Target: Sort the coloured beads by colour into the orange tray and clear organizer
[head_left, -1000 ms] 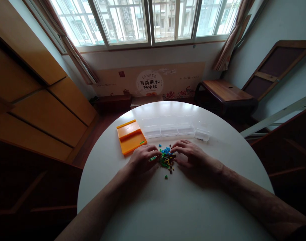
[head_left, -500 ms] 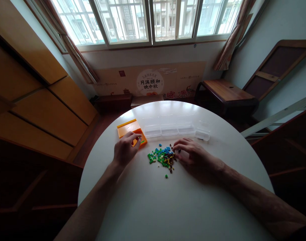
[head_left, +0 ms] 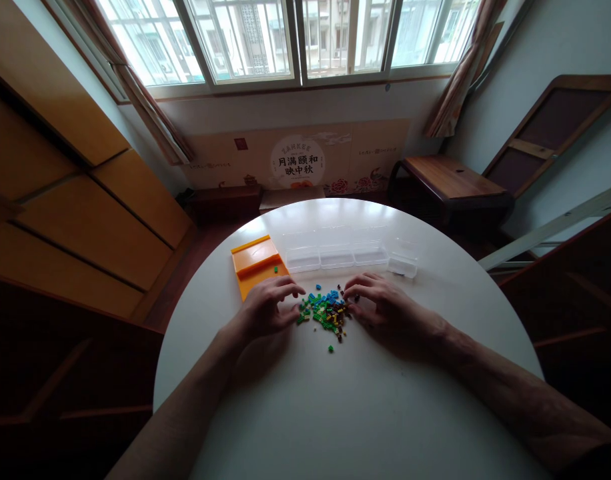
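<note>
A loose pile of small toy building bricks (head_left: pixel 326 311) in green, blue, yellow and brown lies on the white round table (head_left: pixel 335 413). At the pile's left edge is my left hand (head_left: pixel 271 305), thumb and fingers apart, with nothing visible between them. My right hand (head_left: pixel 380 300) rests at the right edge by the brown bricks, its fingers curled and parted, holding nothing I can see. Behind my left hand lies an orange open box (head_left: pixel 258 270), partly covered by that hand. One green brick (head_left: pixel 276 269) sits inside it.
Clear plastic compartment trays (head_left: pixel 335 257) stand behind the pile, with a small separate clear box (head_left: pixel 403 267) at their right. A single green brick (head_left: pixel 330 349) lies in front of the pile. Beyond the table are a wooden stool (head_left: pixel 450 177) and a cabinet (head_left: pixel 85 213).
My left hand has moved from over the orange box to the right and nearer, to the pile's edge, and its fingers have spread. A green brick now shows in the box. My right hand stays put.
</note>
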`<state>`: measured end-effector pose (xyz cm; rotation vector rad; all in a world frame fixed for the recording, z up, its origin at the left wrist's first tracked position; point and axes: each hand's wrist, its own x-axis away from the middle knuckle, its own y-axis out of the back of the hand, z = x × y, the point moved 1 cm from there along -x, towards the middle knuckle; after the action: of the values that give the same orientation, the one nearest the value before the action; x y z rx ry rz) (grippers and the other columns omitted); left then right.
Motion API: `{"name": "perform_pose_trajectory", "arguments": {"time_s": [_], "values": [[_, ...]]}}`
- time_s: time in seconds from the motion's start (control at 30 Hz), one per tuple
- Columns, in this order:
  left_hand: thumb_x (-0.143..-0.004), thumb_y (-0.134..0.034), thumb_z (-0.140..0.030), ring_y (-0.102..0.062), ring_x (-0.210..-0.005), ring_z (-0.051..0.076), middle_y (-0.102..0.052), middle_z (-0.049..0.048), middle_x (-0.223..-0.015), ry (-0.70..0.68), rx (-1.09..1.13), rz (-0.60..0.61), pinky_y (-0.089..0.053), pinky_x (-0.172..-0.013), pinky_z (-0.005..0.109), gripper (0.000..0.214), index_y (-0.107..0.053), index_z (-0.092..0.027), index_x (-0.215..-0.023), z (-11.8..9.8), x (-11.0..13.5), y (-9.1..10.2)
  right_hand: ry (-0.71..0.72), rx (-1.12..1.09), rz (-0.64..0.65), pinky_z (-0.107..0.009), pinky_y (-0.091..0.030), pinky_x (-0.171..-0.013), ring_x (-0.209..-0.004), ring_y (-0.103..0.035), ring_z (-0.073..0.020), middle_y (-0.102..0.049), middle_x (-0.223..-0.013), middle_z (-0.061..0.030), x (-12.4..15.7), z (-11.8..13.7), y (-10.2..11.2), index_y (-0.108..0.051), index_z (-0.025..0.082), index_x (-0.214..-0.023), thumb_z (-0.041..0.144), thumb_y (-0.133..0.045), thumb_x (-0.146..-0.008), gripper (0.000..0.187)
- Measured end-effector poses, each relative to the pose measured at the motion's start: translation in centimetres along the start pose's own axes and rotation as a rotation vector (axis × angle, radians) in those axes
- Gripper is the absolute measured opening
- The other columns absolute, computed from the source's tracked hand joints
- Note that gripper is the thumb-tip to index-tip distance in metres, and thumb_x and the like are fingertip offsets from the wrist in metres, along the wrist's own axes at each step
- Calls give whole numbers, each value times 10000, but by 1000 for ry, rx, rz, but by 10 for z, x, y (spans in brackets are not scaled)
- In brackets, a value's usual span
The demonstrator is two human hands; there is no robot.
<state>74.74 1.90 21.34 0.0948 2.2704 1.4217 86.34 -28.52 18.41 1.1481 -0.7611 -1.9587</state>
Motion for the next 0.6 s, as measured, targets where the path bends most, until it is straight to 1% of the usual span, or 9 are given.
{"name": "perform_pose_trajectory", "arguments": {"time_s": [0.07,0.1,0.17,0.27,0.37,0.5,0.6], "values": [[-820,-743,-216,-704,-875,205,-762,45,-1035,1,-7,28,-542,-750,302,260,-759,-253,-1077,2,1,6,2,-6,-6,-462,-612,-994,-1090,-731,-255,-767,-1230,-71,0,0,0,-733,288,-1186,250,-708,-1009,183],[-818,-753,-238,-692,-846,198,-754,41,-1010,-1,-7,49,-531,-729,295,232,-750,-248,-1050,3,1,9,5,-9,-9,-463,-614,-994,-1087,-733,-255,-768,-1229,-69,0,0,0,-735,290,-1186,247,-714,-1004,189],[-842,-762,-276,-672,-806,184,-741,33,-976,-5,-2,92,-513,-707,285,167,-744,-247,-1006,5,2,12,7,-14,-9,-463,-618,-991,-1079,-735,-254,-769,-1229,-67,0,0,0,-738,294,-1183,247,-723,-996,194],[-877,-763,-281,-673,-816,180,-741,32,-979,-23,19,132,-513,-729,284,114,-762,-259,-988,5,1,13,4,-12,-4,-463,-619,-993,-1084,-732,-252,-767,-1233,-65,0,-1,0,-735,292,-1178,252,-720,-1001,182],[-906,-759,-282,-683,-833,178,-749,39,-978,-51,64,147,-528,-751,283,83,-781,-266,-984,4,0,12,-2,-9,0,-472,-618,-1004,-1100,-727,-252,-763,-1241,-65,0,-1,0,-729,291,-1191,257,-710,-1011,185],[-959,-740,-310,-678,-790,154,-756,43,-976,-63,102,156,-525,-719,263,71,-796,-266,-969,5,-1,11,-3,-20,-2,-474,-626,-1009,-1107,-726,-253,-762,-1240,-70,0,1,1,-734,292,-1193,259,-708,-1015,183],[-974,-738,-317,-655,-748,138,-762,36,-965,-57,91,151,-509,-694,253,84,-797,-262,-953,7,0,8,0,-20,-6,-476,-625,-1016,-1113,-725,-253,-762,-1244,-71,0,1,1,-733,292,-1203,258,-707,-1019,189]]}}
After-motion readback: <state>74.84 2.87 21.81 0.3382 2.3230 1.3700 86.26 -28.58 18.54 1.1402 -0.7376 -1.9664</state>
